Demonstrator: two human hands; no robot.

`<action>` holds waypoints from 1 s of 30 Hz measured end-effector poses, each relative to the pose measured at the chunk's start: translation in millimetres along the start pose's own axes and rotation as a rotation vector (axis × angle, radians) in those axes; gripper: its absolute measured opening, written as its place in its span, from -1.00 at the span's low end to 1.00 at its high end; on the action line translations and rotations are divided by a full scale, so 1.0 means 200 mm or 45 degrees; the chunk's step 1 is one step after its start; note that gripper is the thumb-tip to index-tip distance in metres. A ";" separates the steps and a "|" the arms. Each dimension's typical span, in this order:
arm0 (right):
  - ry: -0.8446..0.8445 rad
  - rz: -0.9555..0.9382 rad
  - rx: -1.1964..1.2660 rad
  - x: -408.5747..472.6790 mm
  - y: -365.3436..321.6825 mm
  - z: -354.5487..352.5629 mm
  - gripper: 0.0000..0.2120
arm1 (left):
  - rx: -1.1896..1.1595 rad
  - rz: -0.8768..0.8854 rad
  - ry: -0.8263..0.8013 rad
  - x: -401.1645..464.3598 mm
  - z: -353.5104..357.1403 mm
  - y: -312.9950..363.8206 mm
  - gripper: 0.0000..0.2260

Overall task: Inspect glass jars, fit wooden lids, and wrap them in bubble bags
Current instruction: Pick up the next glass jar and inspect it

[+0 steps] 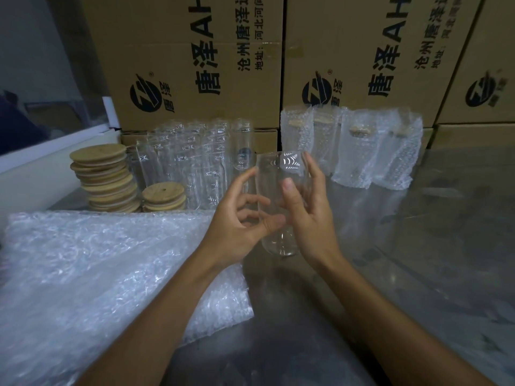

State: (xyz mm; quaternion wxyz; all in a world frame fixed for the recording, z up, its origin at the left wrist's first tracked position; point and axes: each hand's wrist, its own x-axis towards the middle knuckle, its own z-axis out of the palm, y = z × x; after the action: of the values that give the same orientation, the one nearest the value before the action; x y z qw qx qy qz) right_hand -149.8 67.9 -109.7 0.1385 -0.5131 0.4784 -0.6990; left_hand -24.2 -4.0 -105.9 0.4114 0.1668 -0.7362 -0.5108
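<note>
Glass jar [281, 201] sits between both hands, up off the steel table [418, 232] — left hand [237, 227] and right hand [309, 215] curl around it (checking step). Next: grab a wooden lid [163, 190] at nine o'clock — gently.

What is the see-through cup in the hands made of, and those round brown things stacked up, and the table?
The jar looks like clear glass: you see fingers through it and it glints. The round lids look like pale wood, matte with faint grain. The table seems to be brushed metal, probably steel: grey with blurry reflections.
</note>
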 end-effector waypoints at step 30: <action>-0.137 0.314 0.147 0.02 -0.07 -0.02 -0.54 | -0.191 -0.108 -0.019 0.00 -0.02 0.02 -0.26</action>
State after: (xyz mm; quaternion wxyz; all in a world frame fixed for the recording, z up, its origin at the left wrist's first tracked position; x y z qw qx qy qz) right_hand -152.0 74.0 -96.3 0.2781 -0.4784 0.4886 -0.6747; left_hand -20.7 -4.3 -100.9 0.3951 0.1629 -0.6913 -0.5827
